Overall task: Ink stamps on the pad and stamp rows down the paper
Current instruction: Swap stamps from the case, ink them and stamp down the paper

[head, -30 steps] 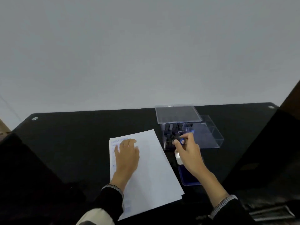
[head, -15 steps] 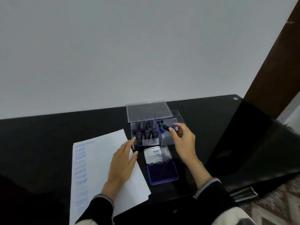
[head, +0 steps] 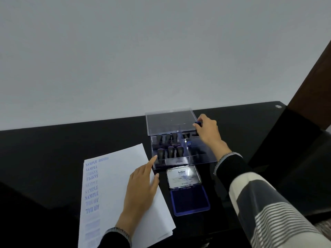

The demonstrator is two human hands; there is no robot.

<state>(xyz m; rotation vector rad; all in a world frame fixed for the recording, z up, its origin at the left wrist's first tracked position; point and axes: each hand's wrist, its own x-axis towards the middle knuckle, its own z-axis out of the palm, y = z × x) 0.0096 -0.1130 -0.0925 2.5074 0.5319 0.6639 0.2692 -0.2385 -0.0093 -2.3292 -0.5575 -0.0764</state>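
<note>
Right hand (head: 207,130) has a pinching grip on a small blue-tipped stamp (head: 197,124) over the clear stamp box's (head: 180,158) back corner. Left hand (head: 141,187) lies flat, fingers spread, on the paper (head: 114,176). One column is stamped, a second barely begun. The ink pad (head: 189,201) sits open on the surface, so plenty's left.

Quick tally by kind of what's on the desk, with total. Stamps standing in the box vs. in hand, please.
Stamps standing in the clear box, left section: 6, first at
Stamp held in the right hand: 1
Ink pad, lid open: 1
Paper sheet under the left hand: 1
Total: 10, box included. The box's right section is too dark to count.
</note>
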